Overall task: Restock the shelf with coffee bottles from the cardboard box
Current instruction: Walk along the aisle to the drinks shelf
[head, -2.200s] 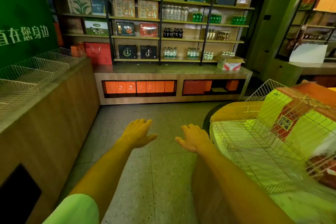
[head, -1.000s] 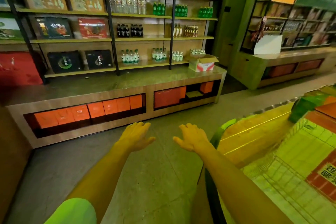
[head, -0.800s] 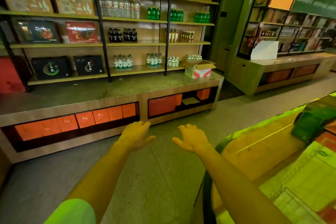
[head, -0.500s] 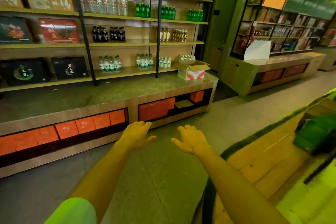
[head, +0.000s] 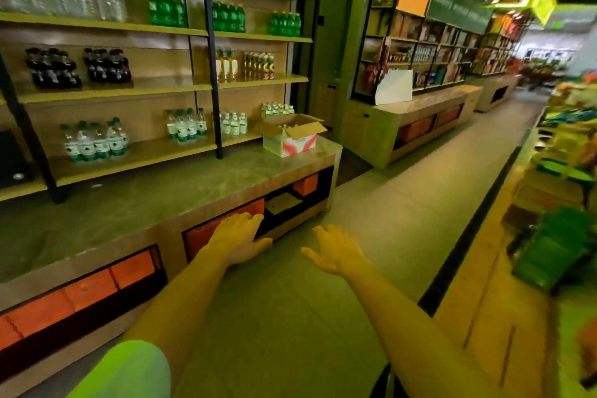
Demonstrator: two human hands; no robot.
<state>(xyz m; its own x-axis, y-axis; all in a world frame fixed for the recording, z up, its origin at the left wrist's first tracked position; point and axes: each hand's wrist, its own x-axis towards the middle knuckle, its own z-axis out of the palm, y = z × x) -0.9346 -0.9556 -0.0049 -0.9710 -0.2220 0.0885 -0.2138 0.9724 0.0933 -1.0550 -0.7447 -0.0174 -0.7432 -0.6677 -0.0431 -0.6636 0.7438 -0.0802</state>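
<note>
An open cardboard box (head: pixel 292 136), white with red marks, stands on the right end of the stone counter (head: pixel 168 191). Bottle tops show inside it. Behind the counter rises the shelf unit (head: pixel 206 84) with rows of bottles: clear, green, dark, yellow and small white ones. My left hand (head: pixel 237 237) and my right hand (head: pixel 336 250) are stretched forward over the floor, palms down, fingers apart, holding nothing. Both are well short of the box.
Orange boxes (head: pixel 132 268) fill the counter's lower openings. An aisle floor (head: pixel 403 203) runs ahead to the right past a second counter (head: pixel 403 119). A display island (head: pixel 517 268) with green and orange goods stands on my right.
The view has come closer to the counter and swung right, so the shelf and box look larger. Both hands keep the same outstretched pose.
</note>
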